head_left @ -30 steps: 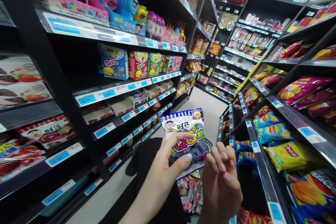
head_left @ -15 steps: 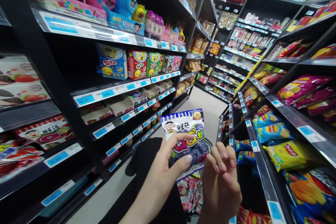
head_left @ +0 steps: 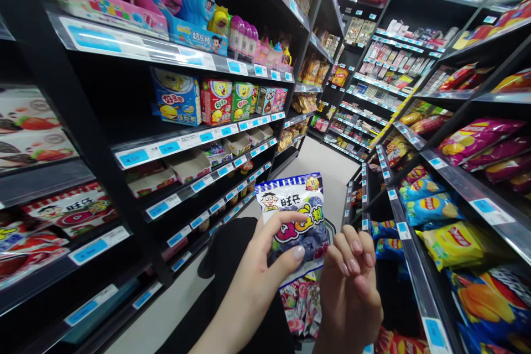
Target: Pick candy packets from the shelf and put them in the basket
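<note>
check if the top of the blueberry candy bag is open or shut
Shut: the bag has an unbroken striped top edge, with no tear or gap showing.

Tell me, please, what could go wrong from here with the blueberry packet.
The blueberry packet seems held by the left hand alone, so it might slip onto the small packets below. The right hand appears close to the shelf edge, so it could perhaps knock against it.
</note>
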Tool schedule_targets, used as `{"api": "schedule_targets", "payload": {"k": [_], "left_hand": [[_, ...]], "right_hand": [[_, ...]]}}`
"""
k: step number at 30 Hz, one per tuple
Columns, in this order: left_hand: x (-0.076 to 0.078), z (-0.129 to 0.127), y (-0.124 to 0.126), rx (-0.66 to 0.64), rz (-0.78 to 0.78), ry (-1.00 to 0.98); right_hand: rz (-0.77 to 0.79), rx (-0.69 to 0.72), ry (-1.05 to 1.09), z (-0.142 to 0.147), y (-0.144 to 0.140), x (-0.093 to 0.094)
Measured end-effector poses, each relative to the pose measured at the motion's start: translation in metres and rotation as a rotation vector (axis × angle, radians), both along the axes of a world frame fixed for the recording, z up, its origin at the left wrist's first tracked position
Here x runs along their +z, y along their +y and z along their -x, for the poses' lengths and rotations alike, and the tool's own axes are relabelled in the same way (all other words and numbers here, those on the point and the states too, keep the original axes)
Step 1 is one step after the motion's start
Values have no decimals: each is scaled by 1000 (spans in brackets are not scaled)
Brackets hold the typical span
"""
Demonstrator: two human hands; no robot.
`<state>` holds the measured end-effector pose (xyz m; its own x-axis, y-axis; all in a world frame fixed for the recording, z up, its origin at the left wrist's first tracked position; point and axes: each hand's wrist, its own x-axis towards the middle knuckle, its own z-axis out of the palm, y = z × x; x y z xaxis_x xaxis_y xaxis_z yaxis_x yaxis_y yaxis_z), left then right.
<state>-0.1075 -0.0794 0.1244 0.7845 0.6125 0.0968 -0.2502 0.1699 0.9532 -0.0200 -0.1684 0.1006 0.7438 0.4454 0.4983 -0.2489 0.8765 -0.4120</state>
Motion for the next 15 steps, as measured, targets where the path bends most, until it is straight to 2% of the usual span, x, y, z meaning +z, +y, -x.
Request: {"api": "schedule_targets", "payload": {"k": [8,15], "left_hand": [[2,0,-1,38,-23,4],[1,0,0,39,-35,-14]], "right_hand": [[99,-96,60,4,-1,5],[74,-99,-18,-4,-2,-2]]}}
